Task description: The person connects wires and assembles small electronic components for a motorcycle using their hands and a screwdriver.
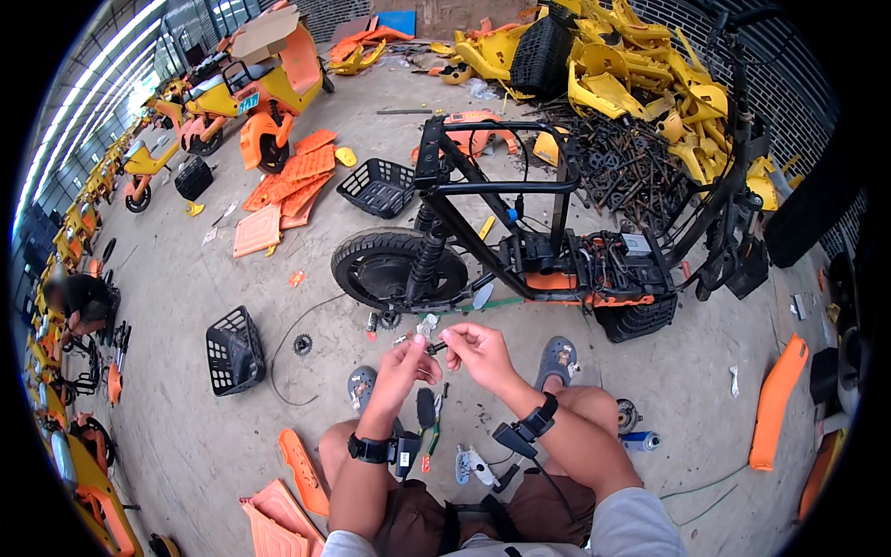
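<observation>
Between my two hands is a small dark rod-like part (pixel 435 349); its exact kind is too small to make out. My left hand (pixel 405 367) pinches the near end with bent fingers. My right hand (pixel 481 355) grips the other end between thumb and fingertips. Just beyond them stands a stripped black scooter frame (pixel 501 187) with its rear wheel (pixel 348 275) to the left. Wiring and parts sit exposed on its low deck (pixel 617 269). Below my hands, a black-headed tool (pixel 426 407) lies on the floor between my feet.
A black basket (pixel 236 353) and a small toothed gear (pixel 303 345) lie to my left. On the right are a spray can (pixel 639 441) and a long orange panel (pixel 778 404). Yellow body panels (pixel 608 88) are heaped behind the frame. A person (pixel 83 302) crouches at far left.
</observation>
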The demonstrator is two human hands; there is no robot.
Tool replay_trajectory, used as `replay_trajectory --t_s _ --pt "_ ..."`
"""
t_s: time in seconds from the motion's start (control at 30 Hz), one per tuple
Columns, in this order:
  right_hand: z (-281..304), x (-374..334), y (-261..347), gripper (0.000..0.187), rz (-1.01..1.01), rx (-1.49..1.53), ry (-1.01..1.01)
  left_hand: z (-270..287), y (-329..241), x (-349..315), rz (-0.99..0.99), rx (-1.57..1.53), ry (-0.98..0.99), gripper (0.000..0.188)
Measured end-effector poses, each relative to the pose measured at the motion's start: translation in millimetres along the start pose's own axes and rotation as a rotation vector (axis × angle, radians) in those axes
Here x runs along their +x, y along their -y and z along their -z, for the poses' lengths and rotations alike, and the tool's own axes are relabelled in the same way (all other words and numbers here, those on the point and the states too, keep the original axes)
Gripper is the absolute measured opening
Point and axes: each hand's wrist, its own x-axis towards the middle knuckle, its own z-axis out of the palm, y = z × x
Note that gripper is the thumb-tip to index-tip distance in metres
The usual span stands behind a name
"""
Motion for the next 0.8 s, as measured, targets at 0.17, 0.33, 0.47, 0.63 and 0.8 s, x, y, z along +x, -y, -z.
replay_trajectory --t_s 0.17,0.33,0.47,0.63,0.8 --pt "3.1 -0.3 0.5 0.019 -0.003 -0.013 0.003 -0.4 7.9 1.6 -0.14 0.135 0.023 0.025" --pt "1.0 1.2 -3.9 0.021 -0.02 0.028 -0.01 -10.0 4.3 -2.5 -0.295 0.23 -0.082 0.026" --pt "-1.5 1.9 -4.3 0.022 0.004 0.031 -0.004 4.4 10.2 3.3 -0.108 0.136 -0.026 0.02" --pt "0.3 1.2 -2.3 0.022 0.001 0.017 0.002 -3.8 8.5 0.4 -0.214 0.164 -0.044 0.021" --pt "2.9 0.5 -2.9 0.021 0.007 0.016 0.007 -10.6 1.8 -2.4 -0.258 0.197 -0.072 0.021"
